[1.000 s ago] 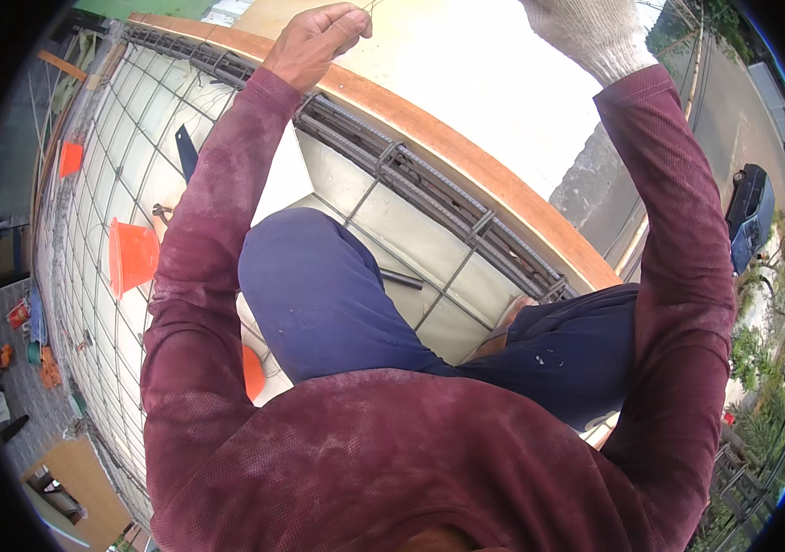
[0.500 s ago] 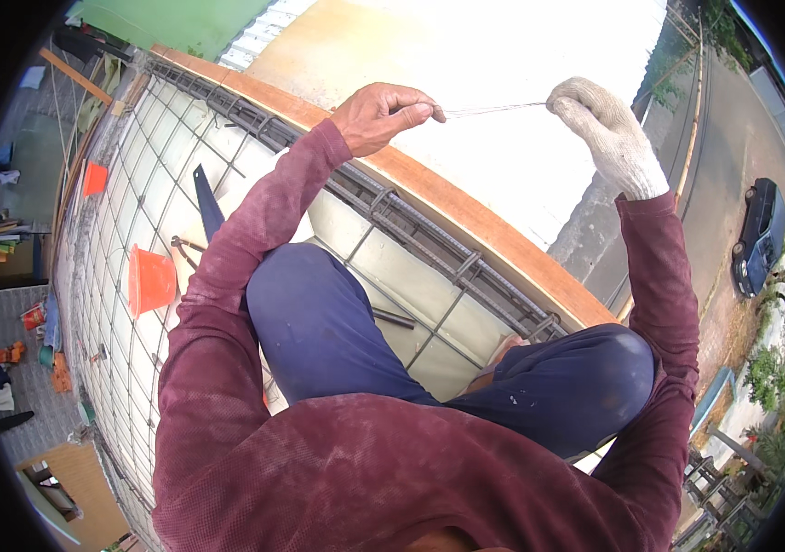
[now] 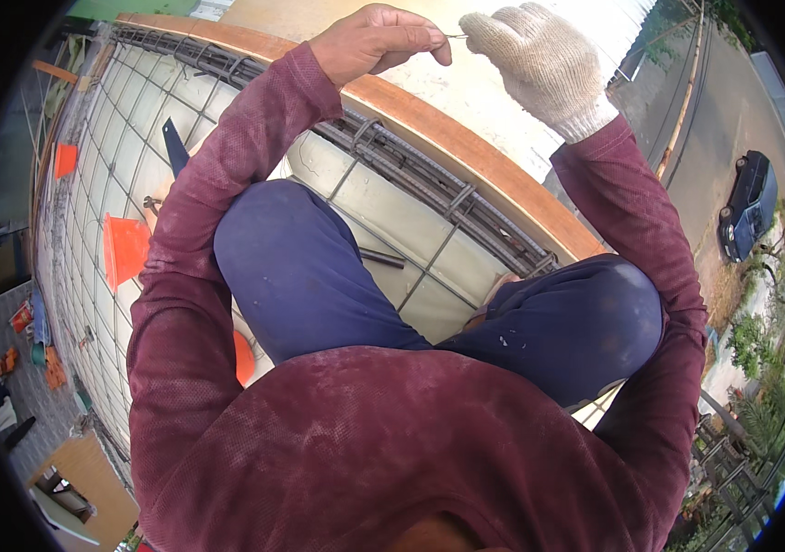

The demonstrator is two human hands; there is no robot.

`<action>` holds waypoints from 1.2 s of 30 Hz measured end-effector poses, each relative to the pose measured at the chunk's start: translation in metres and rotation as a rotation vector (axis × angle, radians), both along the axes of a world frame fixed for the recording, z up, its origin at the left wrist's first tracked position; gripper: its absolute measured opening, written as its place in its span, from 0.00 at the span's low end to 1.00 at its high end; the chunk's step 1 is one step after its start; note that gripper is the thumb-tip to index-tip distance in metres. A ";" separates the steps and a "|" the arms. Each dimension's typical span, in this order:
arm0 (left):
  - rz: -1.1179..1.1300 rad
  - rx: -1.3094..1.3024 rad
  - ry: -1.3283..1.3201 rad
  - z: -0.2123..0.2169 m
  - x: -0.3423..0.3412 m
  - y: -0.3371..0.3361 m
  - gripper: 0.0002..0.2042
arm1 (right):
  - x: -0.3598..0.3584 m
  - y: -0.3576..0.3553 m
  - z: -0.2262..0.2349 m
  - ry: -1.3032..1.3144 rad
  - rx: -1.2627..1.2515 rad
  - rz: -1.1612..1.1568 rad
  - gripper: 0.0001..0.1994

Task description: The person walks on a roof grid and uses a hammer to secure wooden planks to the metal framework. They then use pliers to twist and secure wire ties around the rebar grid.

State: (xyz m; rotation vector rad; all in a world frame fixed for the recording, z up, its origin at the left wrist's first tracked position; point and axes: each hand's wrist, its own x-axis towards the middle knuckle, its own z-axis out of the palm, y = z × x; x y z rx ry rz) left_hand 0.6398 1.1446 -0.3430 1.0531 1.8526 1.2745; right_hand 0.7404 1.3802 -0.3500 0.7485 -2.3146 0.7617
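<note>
A thin wire (image 3: 456, 37) spans the short gap between my two raised hands, out past my knees. My bare left hand (image 3: 376, 42) pinches one end between thumb and forefinger. On the other end, the fingertips of my right hand (image 3: 539, 66), in a knitted off-white glove, are closed. Below both hands runs a bundle of steel reinforcing bars (image 3: 411, 175) tied with stirrups, along an orange-brown wooden board (image 3: 475, 156). I sit cross-legged over the rebar mesh (image 3: 383, 221).
Left of my arm are an orange bucket (image 3: 124, 250), a dark saw blade (image 3: 174, 147) and pincers (image 3: 150, 203). A smaller orange container (image 3: 66, 160) lies farther left. Beyond the board the level drops to a road (image 3: 723, 120) with a parked dark car (image 3: 747, 207).
Both hands have drawn closer together, the gloved right one moving left, so the wire span between them is much shorter. The view has shifted too.
</note>
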 end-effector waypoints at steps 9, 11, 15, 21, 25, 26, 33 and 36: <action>-0.135 0.102 1.357 0.044 0.038 -0.012 0.09 | 0.020 0.009 0.014 -1.336 -0.473 0.396 0.14; -0.029 -0.043 1.003 0.029 0.034 -0.008 0.10 | 0.028 0.003 0.006 -1.102 -0.385 0.188 0.15; 0.014 -0.083 -0.005 -0.020 0.018 -0.012 0.17 | 0.004 0.001 -0.006 0.278 0.330 0.023 0.13; 0.035 0.052 0.787 0.004 0.010 0.003 0.13 | 0.020 0.002 0.011 -0.611 0.222 -0.218 0.11; 0.014 -0.159 1.101 -0.012 0.013 0.000 0.14 | 0.007 0.019 0.018 -1.310 -0.055 -0.111 0.15; 0.022 -0.307 0.925 -0.012 0.012 0.007 0.14 | 0.012 0.031 0.006 -1.031 -0.060 -0.077 0.15; -0.051 -0.413 0.686 -0.066 -0.007 0.031 0.14 | 0.029 0.057 -0.095 -0.578 0.158 -0.201 0.15; -0.353 -0.800 1.112 -0.082 -0.027 0.077 0.15 | 0.014 0.050 -0.146 -0.798 0.241 -0.316 0.15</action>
